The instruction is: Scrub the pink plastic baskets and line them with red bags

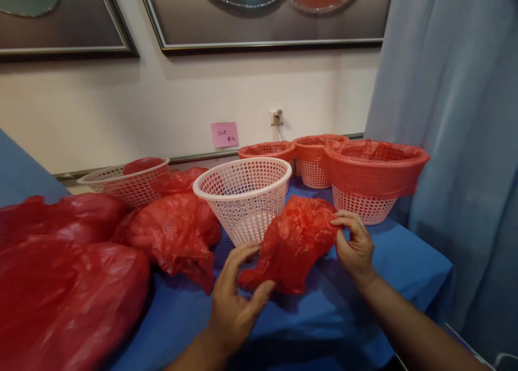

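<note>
A crumpled red plastic bag [297, 241] is held above the blue-covered table [404, 268], between both my hands. My left hand [234, 301] pinches its lower left corner between thumb and fingers. My right hand [355, 245] grips its upper right edge with curled fingers. Just behind the bag stands an unlined white mesh basket [243, 190], its mouth facing up.
Loose red bags [174, 228] and a big heap of them [65, 284] lie to the left. Another white basket [125, 183] holds a red bag. At the right, three baskets lined with red bags [374, 174] stand in a row. A blue curtain [457, 117] hangs at the right.
</note>
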Motion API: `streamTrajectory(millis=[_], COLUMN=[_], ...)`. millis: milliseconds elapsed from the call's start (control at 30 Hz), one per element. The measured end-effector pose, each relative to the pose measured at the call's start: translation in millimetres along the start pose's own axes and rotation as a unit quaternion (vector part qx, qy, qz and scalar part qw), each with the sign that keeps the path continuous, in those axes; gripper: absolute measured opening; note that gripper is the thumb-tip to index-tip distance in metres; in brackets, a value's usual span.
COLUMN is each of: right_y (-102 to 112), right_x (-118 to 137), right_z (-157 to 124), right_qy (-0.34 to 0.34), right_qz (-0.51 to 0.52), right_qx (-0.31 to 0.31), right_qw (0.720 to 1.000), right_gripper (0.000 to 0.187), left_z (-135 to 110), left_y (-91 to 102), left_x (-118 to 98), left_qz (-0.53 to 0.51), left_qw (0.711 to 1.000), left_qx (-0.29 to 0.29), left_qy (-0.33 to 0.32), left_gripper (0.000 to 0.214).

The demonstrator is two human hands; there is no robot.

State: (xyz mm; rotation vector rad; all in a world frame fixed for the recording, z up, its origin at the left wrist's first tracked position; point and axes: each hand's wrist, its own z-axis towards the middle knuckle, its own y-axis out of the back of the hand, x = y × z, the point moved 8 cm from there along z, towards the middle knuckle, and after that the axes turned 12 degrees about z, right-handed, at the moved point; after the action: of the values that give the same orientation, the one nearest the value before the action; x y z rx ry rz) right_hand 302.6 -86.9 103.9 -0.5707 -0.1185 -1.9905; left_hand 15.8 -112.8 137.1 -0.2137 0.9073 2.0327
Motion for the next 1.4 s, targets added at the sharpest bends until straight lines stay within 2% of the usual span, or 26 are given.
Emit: streamTrajectory(millis=[67,100,167,233,367,433,500,567,633,700,800,900,967,1067,1133,1200,1300,1400], right_y=[-12.0,-15.7,-17.3,-11.3,5.8,12.2,9.0,-9.9,-35.1,-53.4,-70.8,-82.7,-78.9,-54.3,-36.3,-23.1,-10.1,-14.9], right_x=[8.3,9.4,5.4,-5.9,-23.4,-6.3,29.6,65.7,86.6,90.6,80.5,73.9,72.5,64.7,56.9,52.0,52.4,60.4], right_z=[-8.7,-13.6,-22.2,-26.9,-24.1,-17.9,-12.4,-11.6,-14.4,-14.9,-13.1,-14.5,-8.8,7.8,15.6,19.9,19.9,12.5], right_qy=[-0.014,-0.026,-0.056,-0.091,-0.148,-0.111,-0.031,0.029,0.034,0.005,-0.049,-0.082,-0.097,-0.151,-0.198,-0.231,-0.252,-0.271], right_qz=[0.022,0.033,0.047,0.049,0.001,-0.047,-0.070,-0.061,-0.050,-0.054,-0.024,0.046,0.081,0.143,0.201,0.247,0.268,0.272], right_qx=[0.028,0.039,0.048,0.038,0.020,0.011,0.029,0.116,0.223,0.276,0.307,0.345,0.312,0.168,0.076,0.018,-0.041,-0.031], right_qw=[0.999,0.998,0.996,0.994,0.989,0.993,0.997,0.991,0.973,0.960,0.950,0.934,0.942,0.964,0.956,0.941,0.929,0.923], right_gripper=[0.024,0.024,0.021,0.018,0.011,0.014,0.031,0.050,0.060,0.064,0.067,0.051,0.039,0.023,0.016,0.018,0.020,0.019], left_z=[6.6,9.4,13.7,16.2,16.1,14.5,13.2,13.0,14.2,16.1,17.0,10.9,5.2,-0.4,-2.1,-4.3,-12.8,-22.4], left_y=[-19.1,-27.9,-40.1,-42.3,-29.8,-24.6,-21.0,-18.2,-15.5,-14.4,-17.6,-20.2,-14.4,1.1,10.0,17.2,19.7,19.0], left_x=[-4.9,-3.5,5.7,18.6,34.9,36.9,36.0,32.0,24.2,12.9,-4.7,-7.0,2.0,19.0,32.0,47.5,65.2,62.4], left_qz=[-0.045,-0.067,-0.107,-0.137,-0.178,-0.182,-0.179,-0.177,-0.181,-0.191,-0.210,-0.215,-0.199,-0.122,-0.060,-0.013,0.024,0.045], left_qw=[0.996,0.992,0.982,0.970,0.950,0.946,0.945,0.946,0.948,0.953,0.959,0.962,0.967,0.984,0.991,0.990,0.979,0.979], left_qx=[0.044,0.058,0.062,0.035,-0.037,-0.053,-0.060,-0.063,-0.061,-0.043,0.009,0.037,0.016,-0.004,0.011,0.025,0.051,0.054], left_qy=[0.055,0.085,0.145,0.199,0.253,0.263,0.268,0.265,0.253,0.232,0.188,0.167,0.161,0.127,0.117,0.139,0.193,0.194], left_gripper=[0.073,0.074,0.047,0.020,0.015,0.015,0.016,0.015,0.015,0.013,0.011,0.015,0.026,0.053,0.064,0.068,0.069,0.079])
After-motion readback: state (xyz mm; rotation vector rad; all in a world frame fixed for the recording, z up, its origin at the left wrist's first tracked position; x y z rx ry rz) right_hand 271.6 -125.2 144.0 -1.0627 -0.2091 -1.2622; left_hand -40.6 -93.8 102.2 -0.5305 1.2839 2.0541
